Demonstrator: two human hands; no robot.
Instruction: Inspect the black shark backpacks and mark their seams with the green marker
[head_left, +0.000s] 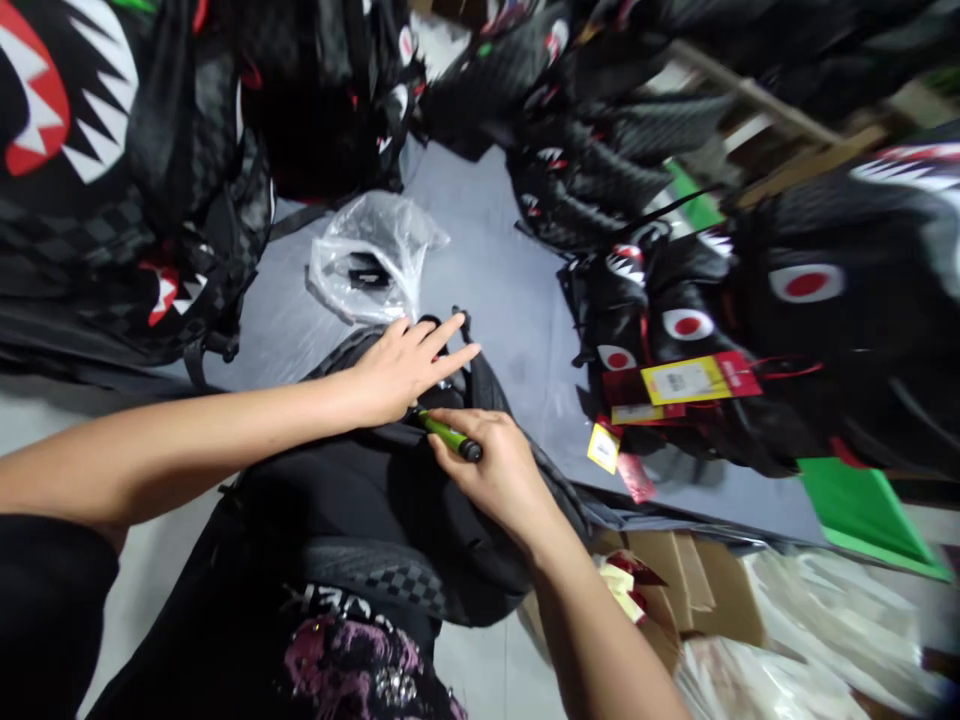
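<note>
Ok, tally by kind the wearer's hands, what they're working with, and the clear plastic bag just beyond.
Hands (left hand, right hand): 2
Green pen-like tool: 1
Black bag under the hands: 1
Clear plastic bag: 1
Total: 5

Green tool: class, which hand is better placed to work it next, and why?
Probably the right hand: it grips the green tool over the black bag. The left hand lies over the bag too, fingers spread, not gripping the tool.
</note>
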